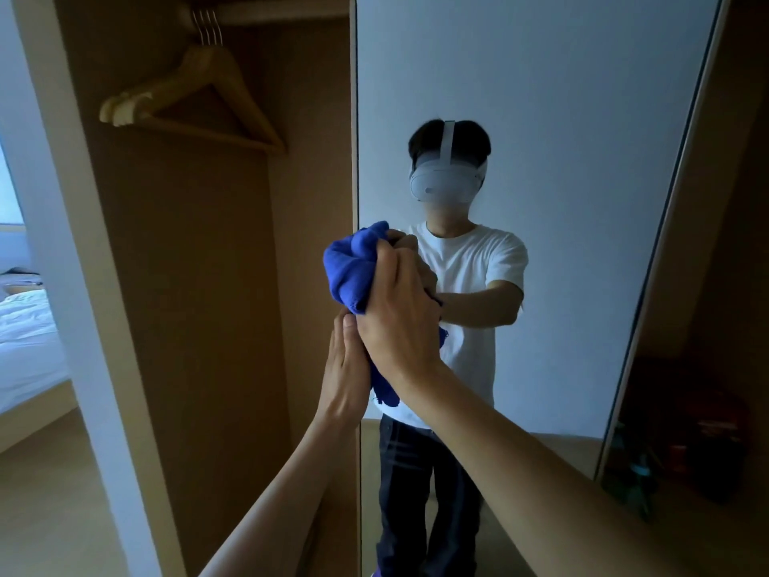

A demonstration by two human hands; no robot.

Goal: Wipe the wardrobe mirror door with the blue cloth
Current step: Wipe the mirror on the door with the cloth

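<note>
**Now: blue cloth bunched in the right hand at the mirror's left edge**

So, starting at the grip: the right hand [399, 310] is clenched round the blue cloth [353, 268], fingers curled over a thick wad of it; the bulk bulges out to the left of the knuckles, and a loose tail hangs below the wrist. The left hand [347, 368] is not gripping anything; its fingers stand straight and upright just under the wad, close by the door's edge, though I cannot tell whether the palm presses the edge or only lies beside the tail.

The cloth sits at about chest height against the left margin of the wardrobe mirror door [541, 97]; I judge the wad touches the glass, but the contact itself is hidden behind the hand.

As for handling, I take the cloth to be light, soft and limp; it will fold wherever it is squeezed, so a bunched fistful with a flat face turned to the glass looks like the right hold; the dangling tail may drag. The glass is likely slick and rigid, and the door may swing under pressure.

Further out, wooden hangers [191, 102] hang in the open wardrobe; a bed [25, 326] shows at far left.
</note>
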